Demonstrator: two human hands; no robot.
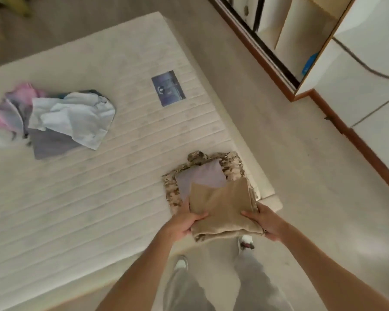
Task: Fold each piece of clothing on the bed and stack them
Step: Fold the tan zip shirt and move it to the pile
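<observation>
Both hands, left [184, 223] and right [264, 223], grip the near corners of the folded tan cloth [222, 209], which overhangs the stack [202, 173] just beyond, with the unfolded pile [54, 120] far left on the bed [99, 198].

I note the tan folded garment [222, 209] covers the near part of the lilac piece [200, 178] and the camouflage piece [230, 163] beneath, so I cannot tell their full outlines. The fingers of my left hand [184, 223] and right hand [265, 223] lie hidden under it. The unfolded pile [54, 120] is blurred at its left end, where its pieces cannot be told apart.
</observation>
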